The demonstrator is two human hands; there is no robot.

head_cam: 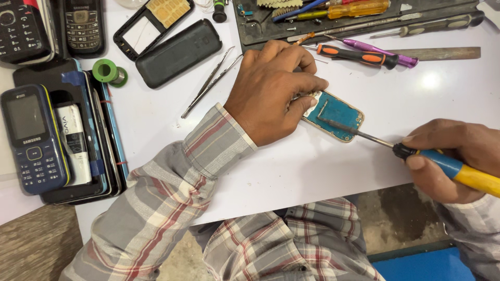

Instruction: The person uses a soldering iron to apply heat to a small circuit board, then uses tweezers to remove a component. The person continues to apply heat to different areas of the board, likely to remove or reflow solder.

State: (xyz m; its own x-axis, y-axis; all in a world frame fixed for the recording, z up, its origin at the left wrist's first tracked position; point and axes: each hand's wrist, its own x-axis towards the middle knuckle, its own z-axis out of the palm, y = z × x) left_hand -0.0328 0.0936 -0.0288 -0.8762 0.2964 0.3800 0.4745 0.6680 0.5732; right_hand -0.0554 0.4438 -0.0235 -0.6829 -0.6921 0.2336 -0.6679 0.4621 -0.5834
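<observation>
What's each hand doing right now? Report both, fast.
Left hand: fingers closed on the blue circuit board, pinning it to the white table.
Right hand: closed around the soldering iron, tip on the board.

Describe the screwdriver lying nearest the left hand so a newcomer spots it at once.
Start at the dark tool tray along the white table's far edge. Just below its near rim, beside the left hand, lies the screwdriver. Its black-and-orange grip sets it apart from its purple neighbour.

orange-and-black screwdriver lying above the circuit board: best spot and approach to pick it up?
Grip the orange-and-black screwdriver across its thick handle, pinching front and back. It lies flat, roughly left to right, so come from above. The purple tool lies close behind it and the left hand sits by its left end, so the handle's middle looks the freest part.
</observation>
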